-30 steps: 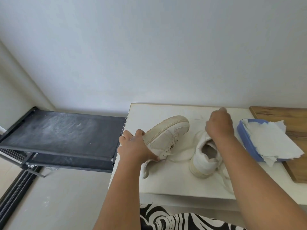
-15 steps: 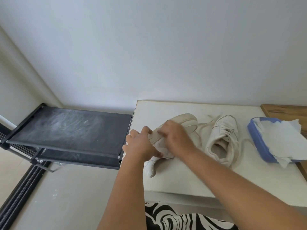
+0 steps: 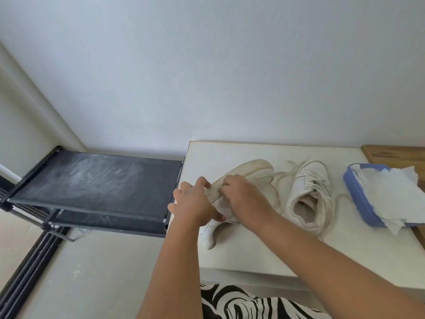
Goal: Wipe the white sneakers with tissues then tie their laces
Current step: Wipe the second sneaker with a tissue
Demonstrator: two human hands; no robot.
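Observation:
Two white sneakers lie on a white table (image 3: 257, 256). The left sneaker (image 3: 255, 172) is tipped on its side, sole turned up and to the left, toe pointing away. My left hand (image 3: 193, 203) grips its heel end. My right hand (image 3: 245, 199) is curled on the same sneaker's side at mid-length, its fingers pressed at the sole edge; no tissue shows in it. The right sneaker (image 3: 309, 189) stands upright beside them, with its loose laces (image 3: 287, 171) trailing over the table. Neither hand touches it.
A blue tissue pack (image 3: 360, 201) with crumpled white tissues (image 3: 395, 194) sits at the table's right, partly on a wooden board (image 3: 395, 155). A black fabric shoe rack (image 3: 99, 180) stands left of the table. Zebra-patterned cloth (image 3: 241, 305) lies at the bottom edge.
My right hand left the right sneaker and came across onto the left sneaker, beside my left hand. The left hand kept its grip. The view shifted slightly.

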